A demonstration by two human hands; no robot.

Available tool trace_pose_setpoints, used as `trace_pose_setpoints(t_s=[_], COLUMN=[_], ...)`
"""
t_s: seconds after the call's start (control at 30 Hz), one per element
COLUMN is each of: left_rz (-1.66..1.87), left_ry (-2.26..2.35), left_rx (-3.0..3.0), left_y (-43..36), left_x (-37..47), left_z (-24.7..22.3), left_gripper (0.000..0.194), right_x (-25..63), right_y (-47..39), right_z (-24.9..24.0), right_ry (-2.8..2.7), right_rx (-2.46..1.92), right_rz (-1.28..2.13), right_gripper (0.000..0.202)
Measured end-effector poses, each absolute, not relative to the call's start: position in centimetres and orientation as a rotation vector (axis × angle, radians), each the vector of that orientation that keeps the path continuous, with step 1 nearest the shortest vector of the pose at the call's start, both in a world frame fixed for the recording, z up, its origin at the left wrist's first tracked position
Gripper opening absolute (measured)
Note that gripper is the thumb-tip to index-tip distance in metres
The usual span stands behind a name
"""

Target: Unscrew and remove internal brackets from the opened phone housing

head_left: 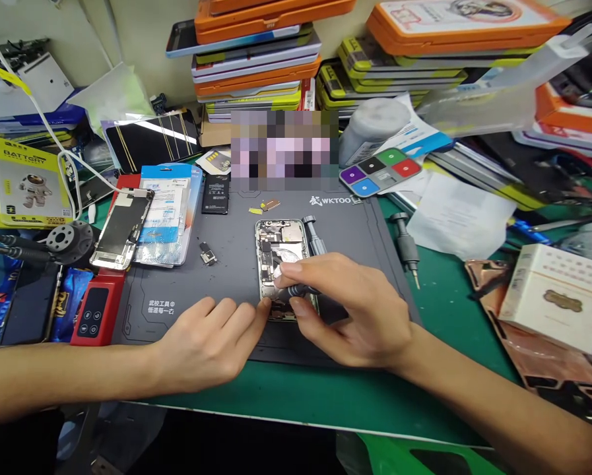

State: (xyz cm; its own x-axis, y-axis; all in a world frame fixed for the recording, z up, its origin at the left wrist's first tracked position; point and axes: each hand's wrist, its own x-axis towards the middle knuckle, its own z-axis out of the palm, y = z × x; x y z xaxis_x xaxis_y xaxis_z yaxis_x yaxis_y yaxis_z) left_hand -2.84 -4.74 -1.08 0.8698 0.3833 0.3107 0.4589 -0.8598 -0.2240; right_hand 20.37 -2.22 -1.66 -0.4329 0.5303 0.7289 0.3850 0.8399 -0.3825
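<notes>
The right hand point(348, 307), at the centre of the frame, pinches a dark, ribbed tool point(303, 289) between thumb and index finger, with barely any gap around it; the tool lies over the opened phone point(288, 234), and its working tip cannot be made out. The left hand point(211, 340), just left of centre and lower, has its fingers curled close together, one fingertip touching the phone's lower left edge; whether it grips that edge cannot be told. The phone lies at the centre of the frame with its inner boards exposed, on a dark grey mat point(236, 264) printed with white lettering. Just beside its upper right edge is a grey screwdriver point(314, 234). Left of the phone on the mat lies a small dark component point(207, 254); above are a black battery point(215, 194) and a small yellow-and-brown strip point(270, 205). At left of the frame, a detached screen point(120, 227) leans by a plastic packet point(169, 231), above a red device point(98, 310) with touch buttons. Right of centre, a second screwdriver point(406, 249) lies near the mat's edge. At far right sits a white carton point(556, 297). Stacked orange and yellow boxes point(259, 63) fill the top, and a green tabletop point(449, 316) shows around the mat.
</notes>
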Motion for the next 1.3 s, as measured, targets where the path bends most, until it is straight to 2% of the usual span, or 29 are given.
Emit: trace_pose_setpoints(t_s=[0.27, 0.53, 0.77, 0.93, 1.0, 1.1, 1.2, 1.3], left_rz=[-0.368, -0.383, -0.375, -0.486, -0.616, -0.770, -0.858, -0.934], left_ry=[-0.650, -0.641, -0.605, -0.518, -0.511, -0.776, -1.310, -1.669], left_rx=[-2.747, -2.757, -2.763, -2.809, -2.919, -3.311, -3.645, -3.708], left_y=[-4.8, -4.7, -4.4, -4.4, -4.6, -4.8, -4.8, -4.6], left_x=[-2.8, -2.8, -2.9, -3.0, -3.0, -2.8, -2.5, -2.4], left_z=[-1.0, -0.9, -0.8, -0.7, -0.8, -0.7, -0.4, 0.0], left_gripper=[0.030, 0.029, 0.038, 0.037, 0.030, 0.015, 0.013, 0.012], right_x=[20.5, 20.6, 20.9, 20.1, 19.8, 19.6, 19.6, 19.4], right_y=[-2.1, -2.0, -2.5, -2.7, -2.8, -3.2, -3.5, -3.7], right_z=[-1.9, -1.7, -2.4, -2.9, -2.5, -1.8, -1.4, -1.6], right_ry=[-2.092, -2.103, -1.714, -1.562, -1.504, -1.412, -1.344, -1.346], right_rx=[-0.650, -0.636, -0.730, -0.821, -0.864, -0.889, -0.866, -0.860], right_rz=[0.123, 0.139, 0.247, 0.508, 0.642, 0.828, 0.975, 1.049], right_gripper=[0.044, 0.052, 0.061, 0.049, 0.044, 0.042, 0.042, 0.040])
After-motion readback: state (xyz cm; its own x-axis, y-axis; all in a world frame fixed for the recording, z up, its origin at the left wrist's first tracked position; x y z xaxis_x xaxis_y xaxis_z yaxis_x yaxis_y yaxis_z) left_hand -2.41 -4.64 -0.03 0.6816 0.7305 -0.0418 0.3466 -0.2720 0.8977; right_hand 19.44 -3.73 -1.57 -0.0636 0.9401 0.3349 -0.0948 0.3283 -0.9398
